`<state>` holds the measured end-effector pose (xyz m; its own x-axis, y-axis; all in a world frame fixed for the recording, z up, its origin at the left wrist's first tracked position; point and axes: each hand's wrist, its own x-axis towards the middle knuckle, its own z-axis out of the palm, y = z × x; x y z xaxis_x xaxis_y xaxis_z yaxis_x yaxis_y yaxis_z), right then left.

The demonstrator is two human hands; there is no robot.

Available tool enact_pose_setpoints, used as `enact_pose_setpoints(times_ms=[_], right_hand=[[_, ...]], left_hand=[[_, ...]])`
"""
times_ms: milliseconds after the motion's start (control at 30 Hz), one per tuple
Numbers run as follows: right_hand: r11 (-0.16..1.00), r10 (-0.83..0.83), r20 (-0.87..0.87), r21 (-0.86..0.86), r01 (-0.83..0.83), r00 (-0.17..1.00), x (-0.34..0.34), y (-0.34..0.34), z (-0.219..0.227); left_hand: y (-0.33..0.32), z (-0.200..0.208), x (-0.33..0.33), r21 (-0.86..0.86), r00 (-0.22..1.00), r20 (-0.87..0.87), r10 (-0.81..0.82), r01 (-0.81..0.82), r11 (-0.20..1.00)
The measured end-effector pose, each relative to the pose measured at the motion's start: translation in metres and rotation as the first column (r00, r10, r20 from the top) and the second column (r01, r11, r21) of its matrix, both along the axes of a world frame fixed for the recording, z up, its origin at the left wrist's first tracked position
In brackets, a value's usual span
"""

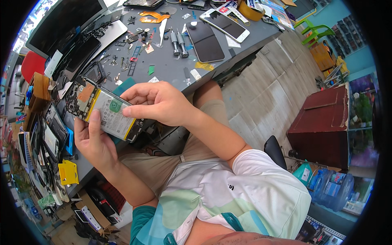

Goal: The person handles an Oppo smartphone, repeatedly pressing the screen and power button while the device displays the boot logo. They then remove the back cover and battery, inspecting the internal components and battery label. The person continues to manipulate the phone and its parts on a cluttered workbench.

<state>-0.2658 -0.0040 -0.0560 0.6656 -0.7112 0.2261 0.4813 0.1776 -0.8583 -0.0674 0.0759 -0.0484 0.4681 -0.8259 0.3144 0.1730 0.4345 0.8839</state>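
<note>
An opened smartphone (109, 110) lies tilted between my two hands, its back cover off. A large silver battery with yellow edges fills its middle, and a bare circuit board shows at its upper left end. My left hand (96, 141) grips it from the lower left, with the thumb on the battery's edge. From the right, my right hand (161, 104) closes on the opposite edge, its thumb pressing near a green patch on the battery. The fingers behind the phone are partly hidden. A teal pad (123, 86) shows just behind it.
Two grey screwdrivers (179, 43) lie beyond my hands, beside a dark phone (205, 42) and a white phone (224, 25). Small parts and an orange flex cable (154, 17) are scattered on the grey table (173, 69). A yellow stand (68, 172) and piled phone parts occupy the left.
</note>
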Motion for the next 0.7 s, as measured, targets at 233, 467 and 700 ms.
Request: enact_pose_setpoints(times_ms=[233,467,700], right_hand=[[1.0,0.004,-0.031,0.006,-0.004,1.0,0.0006,-0.0008,-0.001],[1.0,0.011,-0.015,0.0,-0.011,1.0,0.0009,-0.0009,-0.001],[1.0,0.022,-0.005,0.01,-0.022,1.0,0.0015,-0.0014,-0.0009]], left_hand=[[0.0005,0.0003,0.0005,0.005,1.0,0.002,0.0,0.0,1.0],[0.0012,0.0017,-0.0012,0.015,1.0,-0.007,0.01,-0.01,1.0],[0.0006,-0.0004,0.0005,0.008,0.999,0.031,0.013,-0.014,1.0]])
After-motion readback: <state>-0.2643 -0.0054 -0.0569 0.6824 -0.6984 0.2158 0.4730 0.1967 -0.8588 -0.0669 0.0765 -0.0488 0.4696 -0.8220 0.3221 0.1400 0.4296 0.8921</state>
